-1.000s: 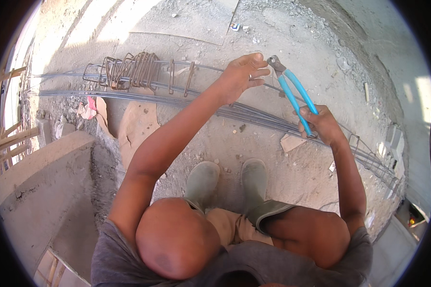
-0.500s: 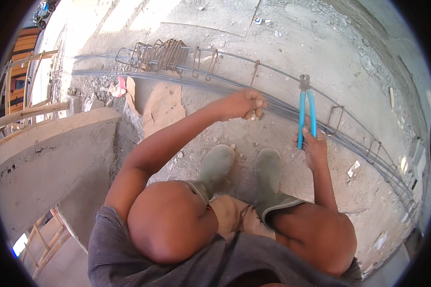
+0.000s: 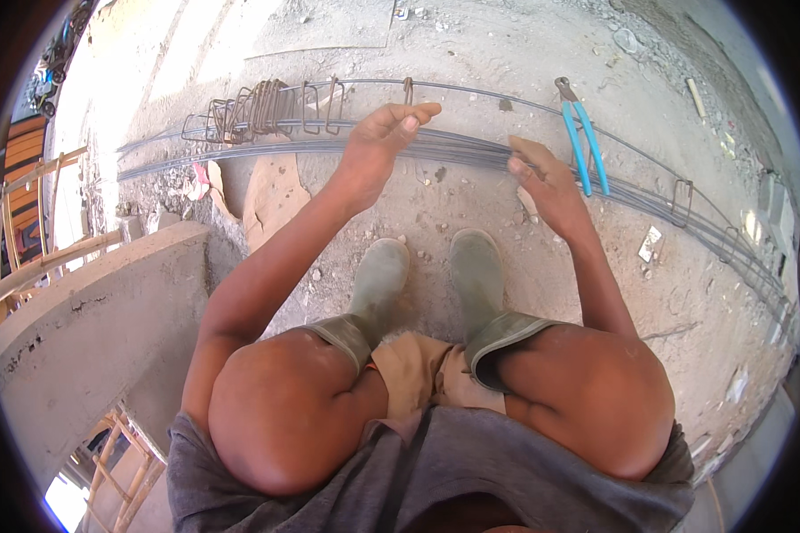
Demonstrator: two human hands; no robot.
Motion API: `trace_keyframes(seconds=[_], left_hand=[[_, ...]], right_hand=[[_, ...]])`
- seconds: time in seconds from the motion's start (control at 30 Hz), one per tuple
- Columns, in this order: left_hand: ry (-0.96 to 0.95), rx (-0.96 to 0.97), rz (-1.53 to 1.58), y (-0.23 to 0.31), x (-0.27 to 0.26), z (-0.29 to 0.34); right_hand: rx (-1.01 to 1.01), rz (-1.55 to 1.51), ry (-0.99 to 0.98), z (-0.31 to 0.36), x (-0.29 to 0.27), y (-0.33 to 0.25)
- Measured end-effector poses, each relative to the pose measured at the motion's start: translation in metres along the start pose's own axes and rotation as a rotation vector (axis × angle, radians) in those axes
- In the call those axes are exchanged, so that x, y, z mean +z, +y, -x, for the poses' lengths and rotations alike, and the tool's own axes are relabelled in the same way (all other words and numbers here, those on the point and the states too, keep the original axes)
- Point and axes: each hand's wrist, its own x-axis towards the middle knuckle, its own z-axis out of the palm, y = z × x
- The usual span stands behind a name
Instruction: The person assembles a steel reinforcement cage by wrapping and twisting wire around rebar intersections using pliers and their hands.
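Observation:
My left hand [image 3: 378,149] is over the bundle of steel bars [image 3: 458,151], its thumb and fingers drawn together. Its fingertips overlap a bent wire stirrup [image 3: 408,87] hanging on the thin upper bar; whether they grip the stirrup or something small is hidden. My right hand [image 3: 551,188] is just on the near side of the bundle, fingers stretched out and holding nothing. To its right, pincers with blue handles [image 3: 588,147] lie across the bars, jaws pointing away from me. A cluster of rusty stirrups [image 3: 262,111] sits on the bars left of my left hand.
Two more stirrups [image 3: 322,105] stand near the cluster, and another [image 3: 682,202] is far right. Torn brown cardboard [image 3: 274,197] lies beneath the bars. A concrete ledge [image 3: 107,293] rises at left. My boots [image 3: 477,271] stand on dusty, rubble-strewn ground.
My right hand has let go of the blue-handled pincers, which now lie on the bars, and has moved left. My left hand has reached up to the stirrup. The view has shifted slightly.

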Motion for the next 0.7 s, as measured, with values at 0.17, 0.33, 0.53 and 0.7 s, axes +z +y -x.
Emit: trace_keyframes(seconds=[0.17, 0.33, 0.53, 0.7], left_hand=[[-0.074, 0.079, -0.085, -0.008, 0.028, 0.006], [-0.085, 0.147, -0.429, 0.001, 0.04, 0.024], [-0.018, 0.309, -0.579, -0.005, 0.034, 0.025], [0.112, 0.048, 0.146, -0.012, 0.036, 0.028]], right_hand=[[0.018, -0.37, -0.348, -0.003, 0.056, -0.025], [0.06, -0.474, -0.372, 0.012, 0.066, -0.034], [0.03, -0.302, -0.284, 0.022, 0.067, -0.028], [-0.277, 0.082, -0.126, 0.015, 0.085, -0.019]])
